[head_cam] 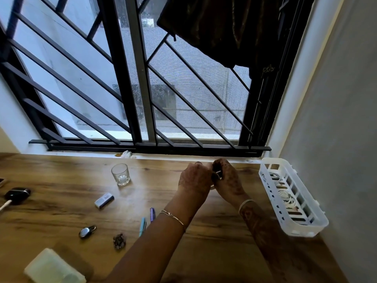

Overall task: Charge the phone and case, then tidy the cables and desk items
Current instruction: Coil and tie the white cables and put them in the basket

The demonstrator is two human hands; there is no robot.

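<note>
The desk (214, 231) is warm brown wood grain with darker streaks. At its right edge the slotted basket (306, 229) is white, as are the cables (285, 196) in it. The left hand (194, 178) and right hand (229, 179) bear dark brown henna patterns; the item (217, 174) pinched between them is dark with a white streak. The bracelet (174, 217) is gold, the bangle (244, 204) pale. The glass (120, 174) is clear, the box (104, 200) grey and white. One pen (142, 226) is light blue, the other pen (152, 214) purple. The padlock (87, 231) is silver-grey. At the left edge the case (17, 195) is black, its plug (5, 205) white. At the near left corner the block (53, 268) is pale cream. The grille (130, 78) is black; the cloth (220, 27) is dark with a gold sheen.
</note>
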